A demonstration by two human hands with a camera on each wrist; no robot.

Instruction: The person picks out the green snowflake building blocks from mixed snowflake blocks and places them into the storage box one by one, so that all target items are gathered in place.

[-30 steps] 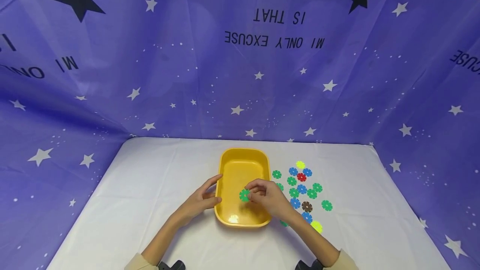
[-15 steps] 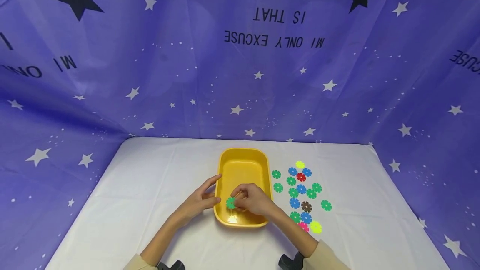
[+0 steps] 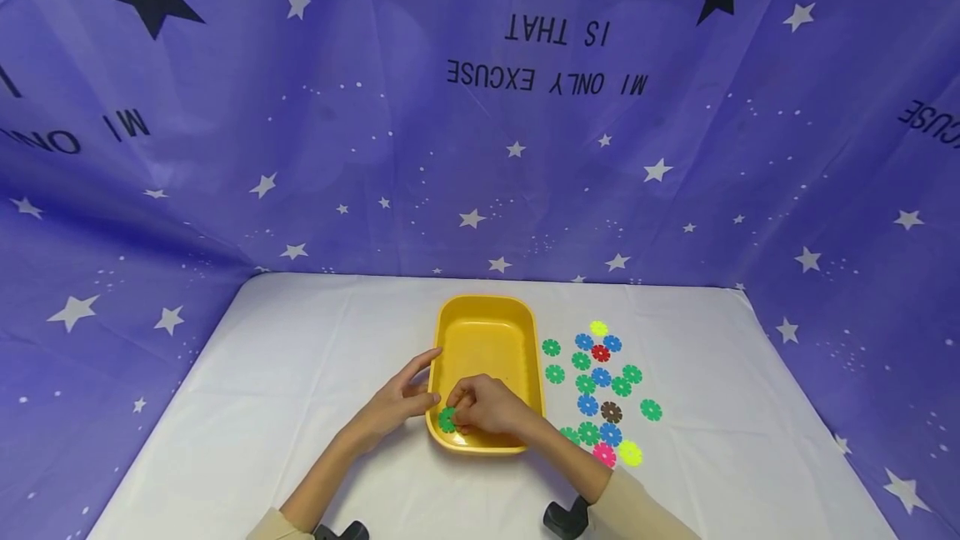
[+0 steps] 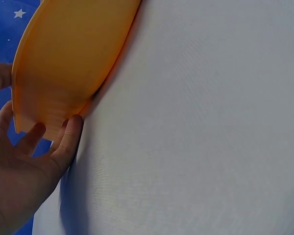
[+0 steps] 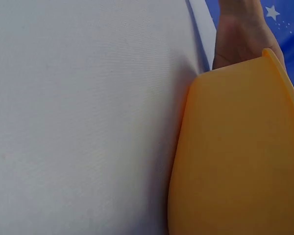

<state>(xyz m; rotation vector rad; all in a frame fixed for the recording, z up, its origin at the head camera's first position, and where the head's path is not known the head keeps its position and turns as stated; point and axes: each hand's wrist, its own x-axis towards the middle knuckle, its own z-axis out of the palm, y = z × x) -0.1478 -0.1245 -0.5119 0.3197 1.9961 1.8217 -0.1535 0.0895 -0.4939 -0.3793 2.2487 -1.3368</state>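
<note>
A yellow tray [image 3: 485, 450] stands on the white cloth. My left hand [image 3: 393, 407] is at its left side with spread fingers, and in the left wrist view the left hand [image 4: 24, 181] has fingertips against the tray's outer wall [image 4: 68, 63]. Inside the tray, near its front left corner, my right hand [image 3: 491, 408] pinches a green notched plastic disc [image 3: 447, 420]. The right wrist view shows the right hand [image 5: 242, 39] reaching behind the tray wall [image 5: 235, 147], which hides its fingers and the disc.
Right of the tray lie several loose notched discs: green [image 3: 651, 410], blue [image 3: 601, 377], red [image 3: 601, 353], brown [image 3: 611, 412], pink [image 3: 603, 455] and yellow [image 3: 630, 453]. A purple star-printed cloth [image 3: 480, 123] hangs behind and beside the table.
My right hand has carried the green disc left and toward the front, lower into the tray's front left corner. The left hand has stayed at the tray's left side.
</note>
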